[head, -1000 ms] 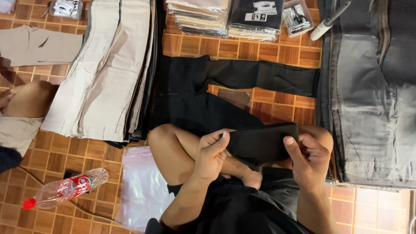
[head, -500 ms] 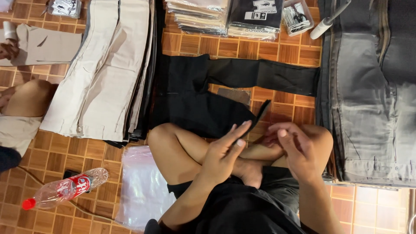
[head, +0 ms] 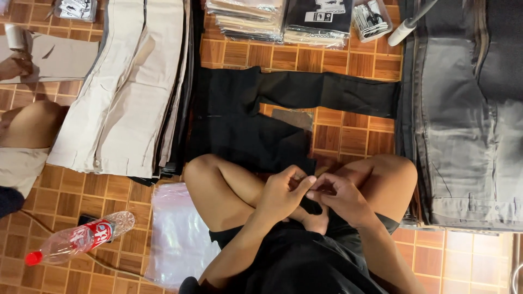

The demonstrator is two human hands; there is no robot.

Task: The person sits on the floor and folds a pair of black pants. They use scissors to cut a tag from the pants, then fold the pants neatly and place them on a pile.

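I sit cross-legged on a wooden parquet floor. My left hand (head: 283, 193) and my right hand (head: 342, 198) meet over my crossed ankles, fingertips touching. Both pinch a small bunched end of black cloth (head: 311, 206), mostly hidden under the fingers. Just beyond my knees a pair of black trousers (head: 239, 128) lies flat, one leg stretched out to the right (head: 332, 92). Whether the pinched cloth belongs to these trousers I cannot tell.
A stack of beige trousers (head: 125, 81) lies at the left and grey jeans (head: 468, 120) at the right. Bagged garments (head: 283, 22) sit at the top. A plastic bottle (head: 76, 239) and clear plastic bags (head: 180, 234) lie by my left leg. Another person's knee (head: 32, 125) is at the far left.
A wide fold of black cloth was stretched between my hands; they have since come together and the cloth has shrunk to a small bunch under my fingers.
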